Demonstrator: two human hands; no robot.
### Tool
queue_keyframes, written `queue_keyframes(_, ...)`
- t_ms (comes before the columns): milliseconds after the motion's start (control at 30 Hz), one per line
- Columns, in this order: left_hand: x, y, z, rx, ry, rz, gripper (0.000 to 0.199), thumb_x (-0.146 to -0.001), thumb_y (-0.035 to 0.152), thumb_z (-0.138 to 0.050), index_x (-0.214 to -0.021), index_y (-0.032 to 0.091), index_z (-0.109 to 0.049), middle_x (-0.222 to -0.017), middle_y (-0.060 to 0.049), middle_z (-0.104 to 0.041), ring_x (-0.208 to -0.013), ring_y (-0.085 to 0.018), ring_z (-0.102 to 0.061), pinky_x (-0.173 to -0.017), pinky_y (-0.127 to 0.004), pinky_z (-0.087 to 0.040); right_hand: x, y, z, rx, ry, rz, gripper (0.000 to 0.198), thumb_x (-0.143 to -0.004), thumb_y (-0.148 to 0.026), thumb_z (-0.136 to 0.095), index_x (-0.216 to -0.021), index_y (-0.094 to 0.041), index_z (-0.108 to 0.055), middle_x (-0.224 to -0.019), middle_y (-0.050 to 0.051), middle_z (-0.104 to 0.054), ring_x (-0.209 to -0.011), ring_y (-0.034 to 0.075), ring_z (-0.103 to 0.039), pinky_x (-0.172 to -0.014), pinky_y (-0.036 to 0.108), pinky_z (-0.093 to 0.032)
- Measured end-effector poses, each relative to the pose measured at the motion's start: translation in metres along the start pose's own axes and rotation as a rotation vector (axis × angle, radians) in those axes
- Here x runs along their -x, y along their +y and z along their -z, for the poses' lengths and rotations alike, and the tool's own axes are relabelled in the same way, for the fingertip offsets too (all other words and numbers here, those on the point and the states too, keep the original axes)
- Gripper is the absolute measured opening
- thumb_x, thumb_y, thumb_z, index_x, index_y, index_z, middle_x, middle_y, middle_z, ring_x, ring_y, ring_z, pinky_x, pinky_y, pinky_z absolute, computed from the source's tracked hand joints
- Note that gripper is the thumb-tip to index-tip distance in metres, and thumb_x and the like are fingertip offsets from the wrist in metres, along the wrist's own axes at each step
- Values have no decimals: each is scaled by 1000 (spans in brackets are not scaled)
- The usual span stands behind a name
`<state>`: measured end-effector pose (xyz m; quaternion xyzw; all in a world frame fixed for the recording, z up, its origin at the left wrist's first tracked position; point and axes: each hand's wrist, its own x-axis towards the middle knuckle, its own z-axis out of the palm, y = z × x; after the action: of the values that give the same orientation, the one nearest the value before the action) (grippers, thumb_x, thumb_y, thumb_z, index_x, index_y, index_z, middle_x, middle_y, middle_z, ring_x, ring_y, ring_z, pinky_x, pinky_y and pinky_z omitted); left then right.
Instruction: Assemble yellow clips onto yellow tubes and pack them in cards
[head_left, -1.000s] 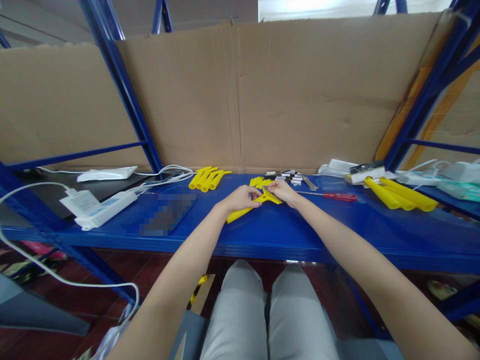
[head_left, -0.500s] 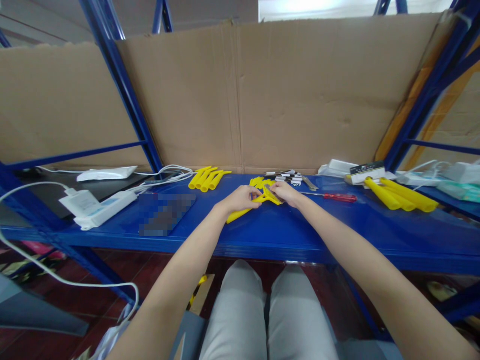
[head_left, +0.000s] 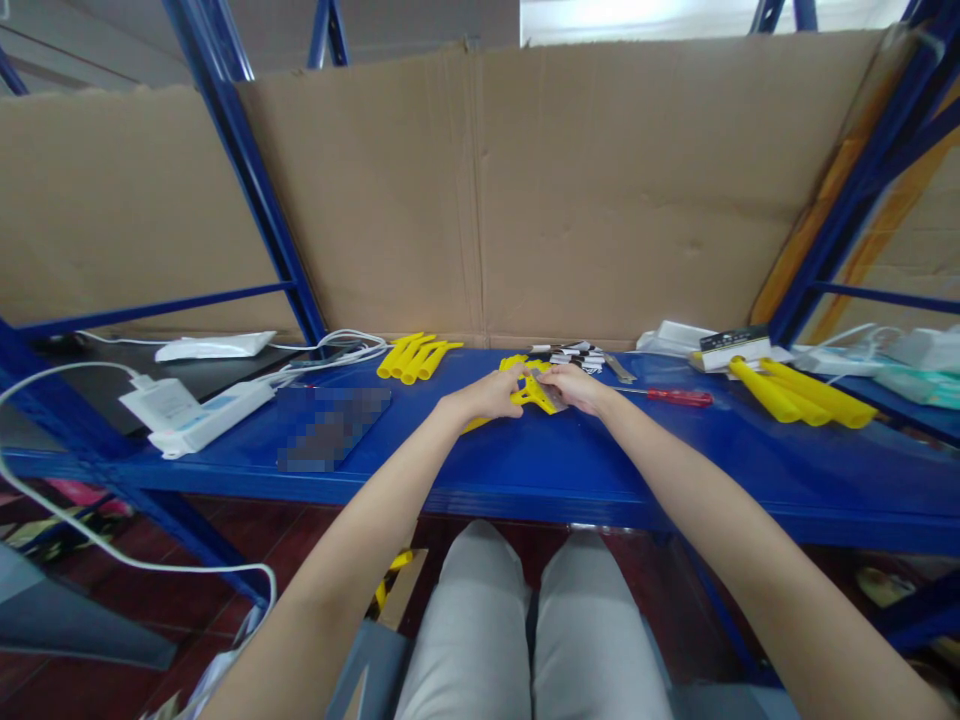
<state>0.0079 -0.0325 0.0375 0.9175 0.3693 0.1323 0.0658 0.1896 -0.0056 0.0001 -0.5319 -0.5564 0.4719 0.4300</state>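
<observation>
"Blue metal bench (head_left: 765, 455), brown cardboard (head_left: 637, 180) standing along its back. Where is the piece being handled?"

"Between the two hands, around the middle of the bench: a yellow forked tool (head_left: 527, 391). Its long axis slants, with the handle (head_left: 474, 424) toward the near left and the fork spreading toward the far right."

"Which hand is on which part?"

"Left hand (head_left: 491, 395) is wrapped over the neck and upper handle, gripping it from above. Right hand (head_left: 574, 387) sits just beyond the fork's wide edge, fingers pinched around what looks like a greyish metal plate (head_left: 556, 400). Whether those fingers also press on the yellow part, I can't tell."

"So which is nearer the wide edge?"

"The right one, directly beside it. From there, the fork lies to the left, and that edge runs crosswise to the handle, its near corner angled toward the person. The plate lies along it, touching or nearly so; how well it is seated is hidden."

"Anything close by?"

"A red screwdriver (head_left: 679, 397) lies right of the right wrist, and four yellow handles (head_left: 416, 360) sit well to the left."
</observation>
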Motion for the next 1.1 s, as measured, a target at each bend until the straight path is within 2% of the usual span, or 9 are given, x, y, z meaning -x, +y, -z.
queue_keyframes(133,-12,7,5,-11,-49,73,65,-70,13,-64,-132,8,-47,-111,-13,-67,-93,-23,-65,-77,-28,-49,3,-6,-2,-130,-16,-7,7,-81,-11,-60,-77,-16,-61,-68,2,-67,-60,13,-60,-56,23,-47)
queue_keyframes(267,-21,5,1,80,21,-25,48,-74,17,-64,-121,14,-57,-114,-7,-67,-96,-19,-64,-84,-27,-48,4,-8,1,-175,-32,-40,10,-86,-13,-55,-78,-17,-60,-66,2,-68,-59,13,-61,-58,25,-49)
queue_keyframes(367,-23,0,-8,102,80,-72,47,-76,17,-63,-123,13,-58,-117,-8,-68,-100,-19,-64,-88,-27,-47,3,-7,1,-160,-15,-70,11,-85,-10,-53,-80,-17,-59,-63,0,-66,-57,13,-60,-59,25,-49)
queue_keyframes(500,-17,-2,-16,23,88,-67,37,-79,16,-61,-115,18,-66,-113,-7,-71,-102,-21,-66,-87,-29,-48,5,-7,2,-128,9,-82,9,-84,-10,-54,-81,-18,-58,-61,-1,-64,-56,13,-59,-57,25,-49)
queue_keyframes(733,-5,7,-19,-97,128,-3,40,-81,16,-60,-120,19,-65,-117,-9,-69,-111,-25,-63,-95,-32,-47,13,-15,6,-89,-73,-146,12,-89,-14,-49,-81,-17,-57,-58,0,-62,-55,14,-59,-57,27,-50)
queue_keyframes(933,-5,9,-21,-152,113,0,42,-81,17,-62,-123,16,-63,-121,-12,-67,-113,-26,-62,-98,-35,-46,13,-15,8,-73,-51,-161,16,-85,-11,-54,-71,-17,-54,-49,-4,-52,-44,9,-47,-48,20,-42)
queue_keyframes(1033,-6,10,-21,-157,105,0,42,-82,16,-61,-124,15,-62,-119,-13,-68,-110,-26,-64,-97,-36,-47,13,-13,8,-76,-45,-120,23,-85,-11,-55,-64,-18,-49,-43,-7,-42,-37,6,-36,-41,18,-32)
queue_keyframes(1100,-6,12,-20,-161,96,2,42,-82,16,-60,-125,15,-62,-118,-13,-68,-108,-26,-64,-96,-35,-47,13,-12,8,-63,-47,-81,27,-86,-11,-53,-61,-18,-48,-41,-7,-39,-36,6,-33,-39,18,-30)
